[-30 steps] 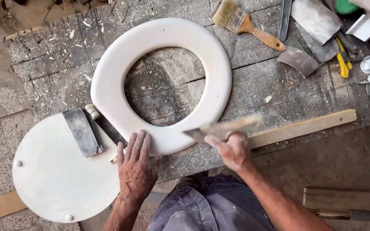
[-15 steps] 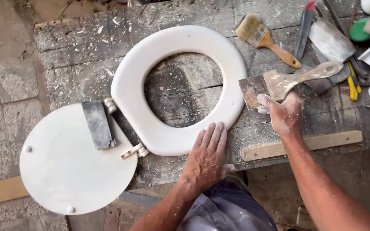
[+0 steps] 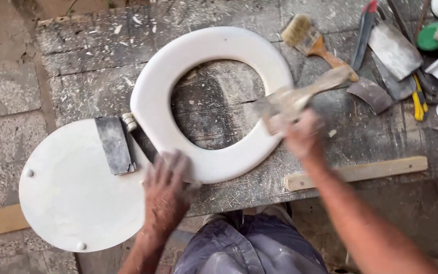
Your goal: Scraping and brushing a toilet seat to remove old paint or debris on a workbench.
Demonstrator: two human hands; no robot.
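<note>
1. A white toilet seat ring [image 3: 211,104] is lying flat on a rough wooden counter [image 3: 77,66], hinged to its round white lid [image 3: 72,193], which is overhanging the counter's near-left edge.
2. The left hand [image 3: 168,190] is pressing open, fingers spread, on the ring's near rim.
3. The right hand [image 3: 304,137], blurred, is closing around a dirty putty knife [image 3: 300,99], whose blade is lying at the ring's right rim.
4. A grey sanding block [image 3: 113,144] is resting on the lid.
5. A paintbrush [image 3: 313,43], trowels [image 3: 394,50] and a wooden strip [image 3: 356,172] are lying to the right.
</note>
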